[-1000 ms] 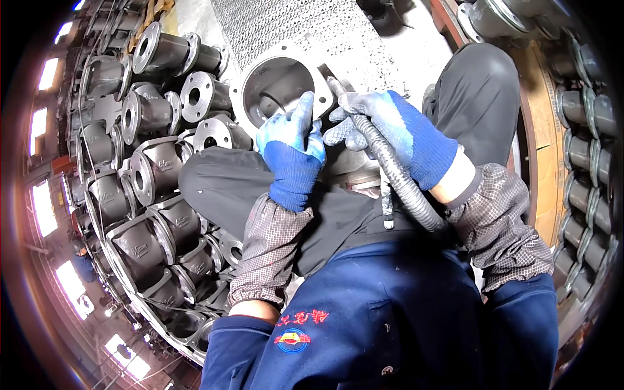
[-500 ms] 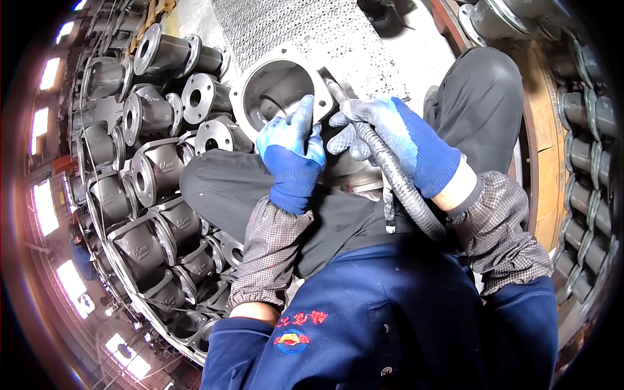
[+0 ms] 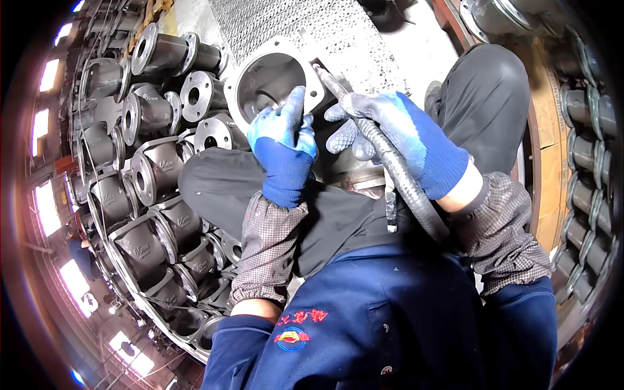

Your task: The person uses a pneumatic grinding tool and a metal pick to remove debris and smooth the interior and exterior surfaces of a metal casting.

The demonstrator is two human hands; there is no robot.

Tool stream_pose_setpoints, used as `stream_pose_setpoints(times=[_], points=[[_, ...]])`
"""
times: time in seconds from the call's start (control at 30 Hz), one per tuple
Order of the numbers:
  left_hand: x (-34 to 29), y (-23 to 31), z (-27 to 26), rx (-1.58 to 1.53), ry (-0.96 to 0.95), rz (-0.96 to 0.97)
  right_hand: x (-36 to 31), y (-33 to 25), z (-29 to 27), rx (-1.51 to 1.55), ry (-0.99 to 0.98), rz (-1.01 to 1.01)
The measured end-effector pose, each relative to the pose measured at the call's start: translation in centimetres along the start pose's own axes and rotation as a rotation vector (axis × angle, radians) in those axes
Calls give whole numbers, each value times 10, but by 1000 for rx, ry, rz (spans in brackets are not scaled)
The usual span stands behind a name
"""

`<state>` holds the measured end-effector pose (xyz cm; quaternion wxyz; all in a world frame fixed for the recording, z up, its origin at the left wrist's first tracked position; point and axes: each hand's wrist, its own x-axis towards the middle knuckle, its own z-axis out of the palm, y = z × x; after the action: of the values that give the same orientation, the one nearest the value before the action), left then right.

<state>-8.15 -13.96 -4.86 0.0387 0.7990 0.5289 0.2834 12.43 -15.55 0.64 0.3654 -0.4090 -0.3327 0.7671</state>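
Observation:
A grey cast-metal flanged valve body (image 3: 265, 77) sits between my knees, its round opening facing up and a square-cornered flange around it. My left hand (image 3: 283, 140), in a blue coated glove, is closed over the near edge of that flange, with the index finger stretched along the rim. A slim rod-shaped hand tool (image 3: 331, 81) is gripped in my right hand (image 3: 398, 133), gloved likewise. Its front end lies by the flange's right side; whether it touches cannot be seen. A ribbed, tape-wrapped hose (image 3: 411, 192) runs from my right hand down toward my lap.
Stacked flanged castings (image 3: 153, 169) fill the left side. More castings (image 3: 585, 156) stand in rows at the right, beside brown cardboard (image 3: 549, 175). A textured metal plate (image 3: 292, 23) lies on the floor ahead. My bent knees (image 3: 487, 91) flank the work.
My left hand and the valve body have shifted slightly left and away from me. The tool's front end has moved a little left and forward. Both holds stay the same.

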Motion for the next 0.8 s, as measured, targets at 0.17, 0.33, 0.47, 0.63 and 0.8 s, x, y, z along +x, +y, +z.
stream_pose_setpoints(times=[0.17,0.33,0.47,0.63,0.8], points=[[17,-8,-1,-28,44,-24,-21,-8,-2,-86,-29,-48],[50,-32,-3,51,125,-6,-14,-17,4,-40,6,113],[65,-45,-6,-5,59,-59,3,-5,0,35,-46,78],[66,-46,-2,-27,129,-24,20,-3,0,-2,-16,85],[62,-37,-3,-27,75,-136,45,12,-3,47,39,87]])
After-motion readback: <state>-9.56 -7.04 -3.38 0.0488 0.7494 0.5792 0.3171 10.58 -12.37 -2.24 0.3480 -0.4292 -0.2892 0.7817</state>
